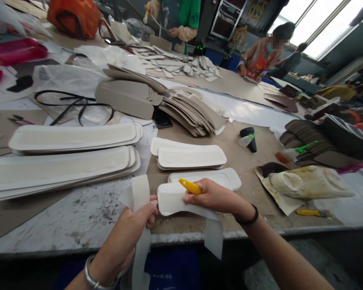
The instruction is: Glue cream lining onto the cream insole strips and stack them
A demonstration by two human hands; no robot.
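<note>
My left hand (140, 217) is closed on a white strip (141, 193), which stands up above the fingers and hangs down over the table edge. My right hand (211, 195) grips a yellow-handled tool (190, 186); its working end is hidden. The fingertips of that hand also rest on a white rounded panel (171, 197) at the front of the table. From below the right hand, a loose translucent strip (214, 235) dangles past the edge. Just behind lie more white panels (192, 156) in a short stack.
Long white panels (72, 137) are stacked at left. Behind are fanned grey-brown pieces (193, 112) and a phone (162, 120). To the right are a small squeeze bottle (246, 139), a glue-stained container (314, 183) and a yellow-handled brush (311, 212). Co-workers (260, 56) stand across the table.
</note>
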